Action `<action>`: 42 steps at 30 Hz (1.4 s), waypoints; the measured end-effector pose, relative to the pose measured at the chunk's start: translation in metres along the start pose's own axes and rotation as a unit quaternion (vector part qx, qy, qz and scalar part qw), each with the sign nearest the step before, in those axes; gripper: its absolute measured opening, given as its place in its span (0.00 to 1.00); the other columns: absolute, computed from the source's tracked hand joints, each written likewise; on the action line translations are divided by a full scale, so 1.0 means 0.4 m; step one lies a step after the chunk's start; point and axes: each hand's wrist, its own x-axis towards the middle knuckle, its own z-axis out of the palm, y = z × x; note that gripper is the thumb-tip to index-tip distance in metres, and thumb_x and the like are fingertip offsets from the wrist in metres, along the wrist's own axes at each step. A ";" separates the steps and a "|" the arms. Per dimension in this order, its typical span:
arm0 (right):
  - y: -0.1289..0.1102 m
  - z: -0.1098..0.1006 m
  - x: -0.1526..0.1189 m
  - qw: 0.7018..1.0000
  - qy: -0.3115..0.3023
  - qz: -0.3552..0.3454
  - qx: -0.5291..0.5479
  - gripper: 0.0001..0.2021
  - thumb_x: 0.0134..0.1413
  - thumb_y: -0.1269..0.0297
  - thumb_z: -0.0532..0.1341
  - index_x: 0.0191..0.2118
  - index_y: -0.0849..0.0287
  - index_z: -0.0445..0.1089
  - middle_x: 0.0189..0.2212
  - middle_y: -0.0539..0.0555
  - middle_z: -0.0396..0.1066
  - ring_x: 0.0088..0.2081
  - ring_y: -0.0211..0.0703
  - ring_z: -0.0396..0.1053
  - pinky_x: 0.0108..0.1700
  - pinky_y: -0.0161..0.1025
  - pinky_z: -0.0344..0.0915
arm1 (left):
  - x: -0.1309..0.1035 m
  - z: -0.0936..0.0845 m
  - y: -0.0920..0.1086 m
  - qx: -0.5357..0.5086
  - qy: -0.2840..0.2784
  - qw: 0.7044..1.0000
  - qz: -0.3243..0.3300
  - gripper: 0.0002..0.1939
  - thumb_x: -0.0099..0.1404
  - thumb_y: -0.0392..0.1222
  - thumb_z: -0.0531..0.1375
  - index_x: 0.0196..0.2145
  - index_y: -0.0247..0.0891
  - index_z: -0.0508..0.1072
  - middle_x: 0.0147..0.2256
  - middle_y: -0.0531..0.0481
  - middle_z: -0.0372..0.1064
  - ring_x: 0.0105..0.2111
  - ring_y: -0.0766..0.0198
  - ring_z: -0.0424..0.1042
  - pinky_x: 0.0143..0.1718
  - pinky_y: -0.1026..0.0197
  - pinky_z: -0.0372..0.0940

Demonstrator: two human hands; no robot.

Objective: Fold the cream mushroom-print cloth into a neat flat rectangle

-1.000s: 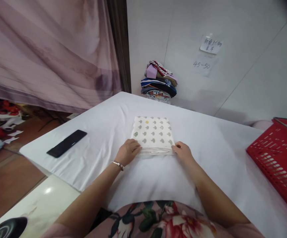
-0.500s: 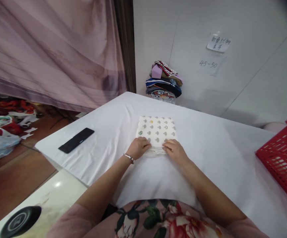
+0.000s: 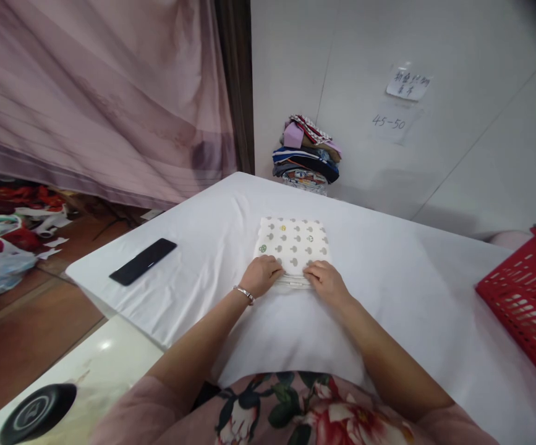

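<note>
A folded white cloth (image 3: 294,241) with a grey mushroom-like print and a few yellow and green motifs lies flat in front of me. Its layered near edge faces my body. My left hand (image 3: 263,274), with a bracelet at the wrist, pinches the near left corner. At the near right corner my right hand (image 3: 327,280) does the same, thumb and fingers closed on the layers. Both hands rest low on the white-covered table (image 3: 212,247). The fingertips partly hide the cloth's near edge.
A black phone-like slab (image 3: 143,261) lies at the table's left. Folded clothes (image 3: 306,154) are stacked by the wall behind the far edge. To the right stands a red plastic basket (image 3: 527,290). A black round object (image 3: 38,413) sits on a pale surface at lower left.
My left hand has shifted very slightly to the right along the cloth's near edge. My right hand and the cloth look nearly the same.
</note>
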 end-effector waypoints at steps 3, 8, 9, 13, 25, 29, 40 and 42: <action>0.001 0.000 -0.001 1.000 -0.007 -0.010 -0.012 0.07 0.57 0.67 0.58 0.36 0.55 0.73 0.35 0.53 0.71 0.39 0.44 0.65 0.43 0.42 0.62 | 0.005 -0.001 0.011 0.013 0.004 1.000 -0.022 0.14 0.66 0.42 0.52 0.25 0.39 0.72 0.28 0.50 0.67 0.32 0.63 0.64 0.34 0.59 0.56; 0.002 0.001 0.001 0.999 -0.018 -0.005 -0.029 0.06 0.54 0.68 0.59 0.37 0.56 0.73 0.35 0.53 0.71 0.39 0.44 0.65 0.43 0.42 0.62 | 0.012 0.000 0.032 0.016 0.008 0.997 -0.077 0.12 0.65 0.39 0.51 0.26 0.38 0.69 0.28 0.50 0.66 0.32 0.62 0.64 0.34 0.59 0.56; 0.002 0.002 0.002 0.999 -0.018 -0.004 -0.031 0.06 0.54 0.69 0.59 0.36 0.56 0.73 0.35 0.53 0.71 0.39 0.44 0.65 0.43 0.42 0.62 | 0.014 0.001 0.034 0.015 0.008 0.996 -0.083 0.12 0.65 0.39 0.51 0.26 0.38 0.69 0.28 0.50 0.66 0.32 0.62 0.64 0.34 0.59 0.56; 0.001 0.006 0.004 0.999 -0.006 -0.005 -0.032 0.05 0.54 0.68 0.59 0.35 0.55 0.72 0.34 0.53 0.71 0.38 0.44 0.65 0.42 0.42 0.62 | 0.013 0.009 0.032 0.004 0.021 0.997 -0.080 0.13 0.66 0.40 0.51 0.26 0.37 0.69 0.28 0.49 0.65 0.31 0.62 0.63 0.35 0.59 0.57; -0.003 0.015 -0.021 0.997 0.051 -0.047 -0.045 0.11 0.61 0.66 0.50 0.35 0.56 0.69 0.33 0.55 0.68 0.36 0.45 0.63 0.40 0.43 0.60 | -0.011 0.027 0.011 -0.002 0.059 0.998 -0.007 0.14 0.68 0.42 0.49 0.27 0.38 0.67 0.28 0.49 0.63 0.32 0.62 0.62 0.37 0.58 0.58; 0.000 0.013 -0.022 0.996 0.036 -0.058 -0.052 0.12 0.61 0.66 0.49 0.34 0.57 0.68 0.32 0.55 0.68 0.35 0.45 0.63 0.40 0.43 0.60 | -0.014 0.029 0.012 0.014 0.059 0.998 0.003 0.15 0.69 0.42 0.48 0.27 0.38 0.67 0.28 0.49 0.63 0.32 0.62 0.62 0.37 0.57 0.58; 0.004 0.010 -0.023 0.995 0.026 -0.074 -0.053 0.11 0.61 0.66 0.50 0.36 0.56 0.70 0.33 0.56 0.69 0.35 0.46 0.63 0.39 0.43 0.60 | -0.023 0.017 -0.006 -0.033 0.031 0.999 0.025 0.09 0.66 0.43 0.53 0.32 0.40 0.71 0.32 0.49 0.67 0.35 0.62 0.64 0.39 0.57 0.59; 0.002 0.006 -0.024 0.996 0.016 -0.072 -0.052 0.09 0.60 0.66 0.52 0.37 0.56 0.70 0.34 0.56 0.69 0.36 0.46 0.63 0.40 0.44 0.60 | -0.019 0.019 -0.005 -0.025 0.033 0.999 0.023 0.11 0.66 0.43 0.52 0.30 0.39 0.70 0.31 0.49 0.66 0.34 0.62 0.64 0.38 0.58 0.59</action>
